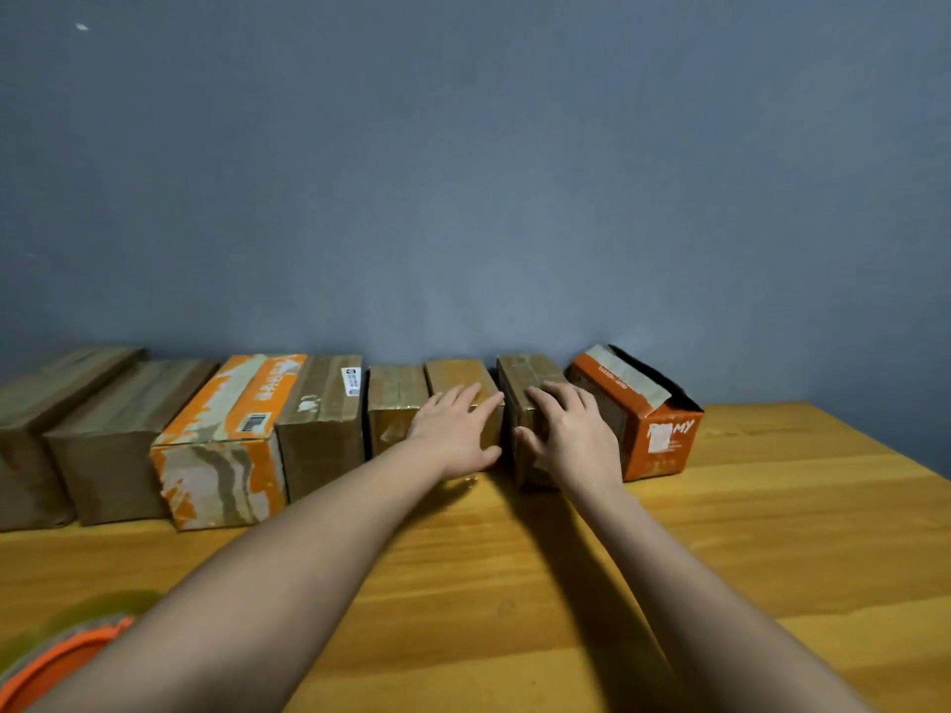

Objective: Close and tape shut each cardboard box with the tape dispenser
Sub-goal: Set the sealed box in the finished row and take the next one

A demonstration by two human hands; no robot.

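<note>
A small brown box (525, 398) in the row against the wall on the table (772, 532) is touched by the right hand (576, 434), grip spread; the neighbouring box (458, 378) is pressed by the flat left hand (455, 429).

we see a yellow-brown wooden table (746, 548) with long plank grain, its back edge set against a blue-grey wall. along that back edge stands a row of cardboard boxes: two large plain brown boxes (118, 434) at the left, a long orange and white printed box (226, 440), a brown box with a white label (321, 429), three small brown taped boxes (393, 403) close together, and an orange box with an open flap (653, 429) at the right end. at the near left corner lies an orange tape dispenser (56, 661), blurred.
</note>
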